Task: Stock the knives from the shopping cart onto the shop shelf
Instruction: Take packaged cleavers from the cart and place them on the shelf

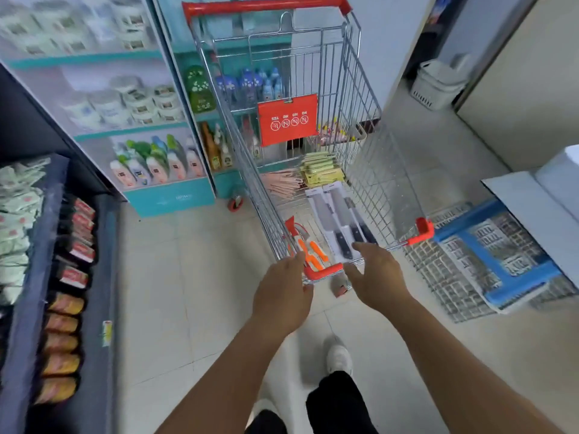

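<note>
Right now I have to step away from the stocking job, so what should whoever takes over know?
Left hand: fingers curled over the near rim of the shopping cart, at its red corner guard.
Right hand: open, fingers spread at the same rim, holding nothing.
In the cart: black-handled knives in white packaging, orange-handled knives near the left hand, yellow packs and pink packs further in.
Done: nothing visibly taken out yet.
Left: lift the knives out and place them on the shelf; which shelf cannot be told from here.
</note>
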The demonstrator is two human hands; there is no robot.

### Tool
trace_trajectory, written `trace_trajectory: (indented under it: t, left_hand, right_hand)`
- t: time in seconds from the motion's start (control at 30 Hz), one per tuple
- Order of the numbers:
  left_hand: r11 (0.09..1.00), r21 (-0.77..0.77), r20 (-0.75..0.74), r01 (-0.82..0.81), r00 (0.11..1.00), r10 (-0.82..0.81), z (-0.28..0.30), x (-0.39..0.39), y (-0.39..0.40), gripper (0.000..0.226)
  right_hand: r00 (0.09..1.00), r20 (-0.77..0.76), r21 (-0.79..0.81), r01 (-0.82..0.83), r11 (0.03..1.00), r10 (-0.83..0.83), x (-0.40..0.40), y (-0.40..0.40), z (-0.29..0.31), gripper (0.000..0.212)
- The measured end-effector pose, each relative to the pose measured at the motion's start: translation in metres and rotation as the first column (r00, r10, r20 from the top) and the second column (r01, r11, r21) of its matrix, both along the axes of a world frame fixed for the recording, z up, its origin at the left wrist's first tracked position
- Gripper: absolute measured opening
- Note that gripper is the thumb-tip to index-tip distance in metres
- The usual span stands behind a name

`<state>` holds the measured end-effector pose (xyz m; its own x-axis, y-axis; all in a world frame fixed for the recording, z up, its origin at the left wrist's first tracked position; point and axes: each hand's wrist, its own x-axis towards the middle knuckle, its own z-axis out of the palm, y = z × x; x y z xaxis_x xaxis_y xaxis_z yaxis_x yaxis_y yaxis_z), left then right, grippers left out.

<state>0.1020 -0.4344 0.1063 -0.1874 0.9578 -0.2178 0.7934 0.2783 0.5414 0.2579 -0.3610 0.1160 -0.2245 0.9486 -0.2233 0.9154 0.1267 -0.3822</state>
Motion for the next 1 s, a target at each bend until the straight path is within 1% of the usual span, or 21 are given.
trace_trajectory:
  t: [0.1, 0.23, 0.27, 0.33, 0.37, 0.47, 0.53, 0.63, 0.73, 0.83, 0.9, 0.93, 1.0]
  left_hand:
    - [1.0, 0.002, -0.009, 0.017, 1.0, -0.017, 0.0, 0.005, 0.042, 0.06]
    - [1.0, -0.022, 0.011, -0.014, 1.0, 0.014, -0.01, 0.015, 0.103, 0.055]
    - [0.999, -0.032, 0.022, -0.03, 0.999, 0.031, -0.016, 0.019, 0.119, 0.055]
    - [0.995, -0.066, 0.054, -0.077, 0.995, 0.081, -0.03, 0.027, 0.149, 0.055]
    - [0.991, -0.087, 0.066, -0.103, 0.992, 0.109, -0.038, 0.031, 0.164, 0.055]
    - [0.97, -0.186, 0.094, -0.158, 0.98, 0.178, -0.072, 0.046, 0.204, 0.057]
    - [0.947, -0.266, 0.104, -0.182, 0.971, 0.216, -0.093, 0.055, 0.226, 0.062]
    - [0.899, -0.377, 0.135, -0.222, 0.947, 0.29, -0.127, 0.066, 0.252, 0.07]
    - [0.848, -0.464, 0.129, -0.257, 0.927, 0.352, -0.165, 0.076, 0.268, 0.069]
    - [0.795, -0.535, 0.11, -0.286, 0.909, 0.402, -0.2, 0.082, 0.277, 0.075]
    - [0.759, -0.579, 0.136, -0.3, 0.882, 0.452, -0.22, 0.084, 0.285, 0.078]
    - [0.745, -0.59, 0.143, -0.311, 0.867, 0.476, -0.231, 0.086, 0.289, 0.079]
    - [0.733, -0.599, 0.119, -0.322, 0.87, 0.479, -0.249, 0.09, 0.295, 0.076]
  right_hand:
    - [0.999, -0.04, 0.028, 0.022, 0.999, -0.021, 0.002, 0.037, -0.002, 0.035]
    - [0.998, -0.065, 0.01, 0.015, 1.0, -0.014, 0.007, 0.098, -0.021, 0.039]
    - [0.997, -0.073, -0.003, 0.003, 1.0, -0.004, 0.008, 0.115, -0.029, 0.042]
    - [0.995, -0.098, -0.042, -0.024, 0.999, 0.019, 0.011, 0.15, -0.047, 0.052]
    - [0.994, -0.108, -0.069, -0.039, 0.997, 0.031, 0.014, 0.168, -0.058, 0.054]
    - [0.991, -0.129, -0.18, -0.055, 0.982, 0.032, 0.023, 0.216, -0.089, 0.053]
    - [0.991, -0.136, -0.256, -0.044, 0.966, 0.01, 0.029, 0.242, -0.109, 0.056]
    - [0.994, -0.111, -0.364, -0.036, 0.931, -0.005, 0.034, 0.269, -0.139, 0.063]
    - [0.996, -0.081, -0.468, -0.016, 0.883, -0.025, 0.036, 0.285, -0.169, 0.07]
    - [1.0, -0.022, -0.511, -0.021, 0.859, 0.012, 0.035, 0.294, -0.201, 0.071]
    - [1.0, 0.006, -0.524, -0.012, 0.852, 0.017, 0.033, 0.297, -0.219, 0.069]
    - [0.999, 0.024, -0.526, -0.005, 0.85, 0.021, 0.032, 0.299, -0.229, 0.07]
    - [0.998, 0.066, -0.524, 0.018, 0.852, 0.02, 0.032, 0.299, -0.245, 0.071]
